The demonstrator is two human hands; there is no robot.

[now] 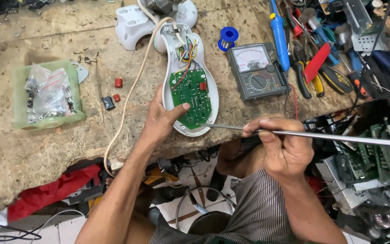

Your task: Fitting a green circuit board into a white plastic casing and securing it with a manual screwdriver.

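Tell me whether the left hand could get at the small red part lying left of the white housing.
Probably yes: the left hand only steadies the green circuit board, and bare bench lies between it and the red part.

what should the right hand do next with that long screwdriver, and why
Probably ease the long screwdriver tip a little further left onto the green circuit board. The tip sits at the board's lower right edge, the right hand grips the shaft, and the left hand steadies the white housing, thumb on the board.
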